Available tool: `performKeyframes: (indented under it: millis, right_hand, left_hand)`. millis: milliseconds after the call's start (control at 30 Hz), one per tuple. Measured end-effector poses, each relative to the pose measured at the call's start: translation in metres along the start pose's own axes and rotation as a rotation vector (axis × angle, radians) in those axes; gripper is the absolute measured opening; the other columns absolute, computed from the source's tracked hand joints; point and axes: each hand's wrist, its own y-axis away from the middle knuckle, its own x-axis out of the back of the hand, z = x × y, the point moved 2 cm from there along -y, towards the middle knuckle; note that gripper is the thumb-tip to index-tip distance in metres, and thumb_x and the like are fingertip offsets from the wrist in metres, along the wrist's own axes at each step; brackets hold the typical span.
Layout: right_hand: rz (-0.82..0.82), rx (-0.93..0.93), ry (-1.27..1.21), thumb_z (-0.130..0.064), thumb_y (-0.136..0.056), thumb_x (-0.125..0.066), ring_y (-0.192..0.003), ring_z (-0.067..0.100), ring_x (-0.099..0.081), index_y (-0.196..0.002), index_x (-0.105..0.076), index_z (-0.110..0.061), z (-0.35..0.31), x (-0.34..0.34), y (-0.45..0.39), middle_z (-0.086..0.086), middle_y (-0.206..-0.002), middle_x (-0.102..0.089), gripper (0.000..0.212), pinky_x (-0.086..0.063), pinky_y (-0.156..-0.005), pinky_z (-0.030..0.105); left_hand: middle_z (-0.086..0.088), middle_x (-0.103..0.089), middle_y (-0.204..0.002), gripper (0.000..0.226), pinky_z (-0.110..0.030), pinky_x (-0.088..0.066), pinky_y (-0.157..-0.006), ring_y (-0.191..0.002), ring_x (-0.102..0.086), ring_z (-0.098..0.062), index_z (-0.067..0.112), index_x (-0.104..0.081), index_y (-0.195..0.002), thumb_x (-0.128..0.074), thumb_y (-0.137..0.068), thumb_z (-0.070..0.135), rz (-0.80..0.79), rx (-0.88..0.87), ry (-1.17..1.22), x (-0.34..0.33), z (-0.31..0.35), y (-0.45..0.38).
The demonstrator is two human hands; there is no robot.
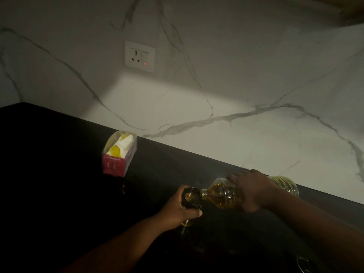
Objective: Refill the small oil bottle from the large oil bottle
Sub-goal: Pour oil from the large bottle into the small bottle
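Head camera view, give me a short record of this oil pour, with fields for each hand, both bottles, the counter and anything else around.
left hand: left hand grips the small oil bottle around its top
right hand: right hand holds the large oil bottle, fingers curled over its body
large bottle: tipped nearly on its side, mouth at the small bottle's opening, golden oil inside
small bottle: dark, open top facing the camera
counter: black counter
other: pink box with white and yellow contents; wall socket, red light on
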Motion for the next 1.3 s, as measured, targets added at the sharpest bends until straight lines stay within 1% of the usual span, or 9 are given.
performKeyframes:
  millis: [200,333,500,600,733,833,967,1167,1300]
  right_hand:
    - [0.009,0.011,-0.002,-0.061,-0.063,-0.062,-0.098,0.013,-0.058,-0.118,-0.047,-0.03,0.0011,-0.001,-0.0011,-0.008,-0.102,-0.06,0.064,-0.035,-0.083,0.027]
    - [0.005,0.015,-0.01,-0.06,-0.063,-0.062,-0.098,0.013,-0.058,-0.12,-0.046,-0.03,0.0026,-0.0025,-0.0021,-0.008,-0.103,-0.06,0.067,-0.034,-0.081,0.028]
    - [0.013,0.014,0.002,-0.064,-0.062,-0.061,-0.099,0.011,-0.058,-0.121,-0.046,-0.032,0.0023,-0.0039,-0.0016,-0.01,-0.104,-0.06,0.069,-0.031,-0.081,0.025]
    - [0.01,0.013,-0.001,-0.061,-0.062,-0.06,-0.099,0.013,-0.059,-0.121,-0.046,-0.031,0.0023,-0.0035,-0.0012,-0.008,-0.104,-0.06,0.068,-0.027,-0.078,0.025]
    - [0.013,0.02,0.011,-0.062,-0.062,-0.061,-0.099,0.014,-0.059,-0.121,-0.046,-0.03,0.0024,-0.0032,-0.0015,-0.007,-0.105,-0.06,0.069,-0.026,-0.077,0.026]
    - [0.014,0.021,0.017,-0.062,-0.061,-0.061,-0.099,0.014,-0.059,-0.121,-0.046,-0.03,0.0023,-0.0037,-0.0018,-0.007,-0.104,-0.06,0.07,-0.027,-0.077,0.026]
    - [0.033,0.021,0.022,-0.061,-0.059,-0.06,-0.098,0.014,-0.059,-0.119,-0.047,-0.031,0.0027,-0.0043,-0.0019,-0.008,-0.102,-0.061,0.067,-0.028,-0.076,0.026]
    - [0.02,0.016,0.017,-0.064,-0.058,-0.059,-0.098,0.013,-0.059,-0.122,-0.045,-0.031,0.0038,-0.0054,-0.0042,-0.009,-0.104,-0.06,0.073,-0.03,-0.078,0.027]
    - [0.005,0.016,0.013,-0.064,-0.059,-0.061,-0.099,0.012,-0.058,-0.122,-0.045,-0.031,0.0035,-0.0051,-0.0038,-0.009,-0.105,-0.06,0.073,-0.031,-0.08,0.028]
  left_hand:
    - [0.026,-0.068,-0.105,0.059,-0.023,-0.049,-0.086,-0.102,-0.065,0.003,0.062,-0.05,-0.101,-0.086,-0.059,0.042,-0.011,0.009,-0.015,0.0007,0.0023,0.0017]
    - [0.02,-0.069,-0.105,0.059,-0.027,-0.05,-0.092,-0.105,-0.065,-0.001,0.063,-0.05,-0.101,-0.085,-0.057,0.044,-0.005,0.02,-0.013,0.0016,0.0038,0.0023]
    - [0.028,-0.067,-0.104,0.058,-0.025,-0.048,-0.089,-0.102,-0.063,0.005,0.066,-0.048,-0.099,-0.084,-0.058,0.045,-0.027,0.03,-0.012,0.0013,0.0059,0.0041]
    - [0.024,-0.068,-0.105,0.059,-0.026,-0.048,-0.091,-0.103,-0.064,0.003,0.062,-0.05,-0.102,-0.084,-0.058,0.044,-0.016,0.026,-0.012,0.0009,0.0056,0.0039]
    - [0.014,-0.069,-0.109,0.065,-0.035,-0.05,-0.099,-0.108,-0.064,-0.004,0.046,-0.051,-0.113,-0.084,-0.058,0.043,-0.008,0.018,-0.002,0.0012,0.0052,0.003]
    - [0.01,-0.068,-0.111,0.066,-0.032,-0.05,-0.097,-0.109,-0.064,-0.007,0.041,-0.05,-0.116,-0.084,-0.06,0.039,-0.009,0.02,0.006,0.0012,0.0055,0.003]
    - [0.011,-0.067,-0.111,0.063,-0.025,-0.049,-0.091,-0.106,-0.064,-0.003,0.041,-0.049,-0.117,-0.085,-0.067,0.03,-0.025,0.033,0.014,0.0017,0.005,0.0035]
    - [0.011,-0.066,-0.114,0.068,-0.033,-0.049,-0.098,-0.112,-0.061,-0.007,0.046,-0.048,-0.116,-0.084,-0.057,0.043,-0.021,0.043,0.004,0.0015,0.0061,0.0034]
    - [0.014,-0.066,-0.113,0.066,-0.03,-0.048,-0.095,-0.109,-0.061,-0.003,0.048,-0.049,-0.113,-0.083,-0.058,0.044,-0.035,0.055,-0.009,0.0016,0.0072,0.0035]
